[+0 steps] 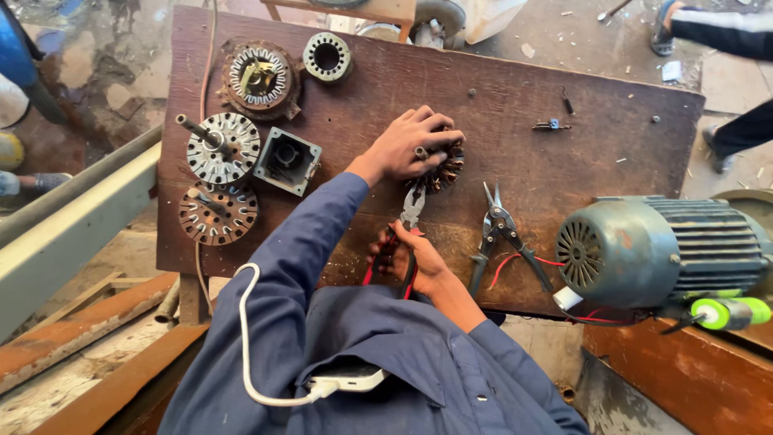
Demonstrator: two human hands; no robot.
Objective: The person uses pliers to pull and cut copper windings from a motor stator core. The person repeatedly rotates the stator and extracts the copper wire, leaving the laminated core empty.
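My left hand (412, 143) presses down on a small round motor stator with copper windings (448, 171) on the dark wooden board (499, 89). My right hand (419, 264) grips the red handles of a pair of pliers (409, 216), whose metal jaws reach up to the stator's lower edge. Both arms wear blue sleeves.
Grey snips (501, 229) lie right of my hand. A large grey-green electric motor (668, 246) sits at the right edge. Rotors, stators and a square housing (287, 159) crowd the board's left side. Another person's legs (737, 80) stand at upper right. A white cable and phone rest on my chest.
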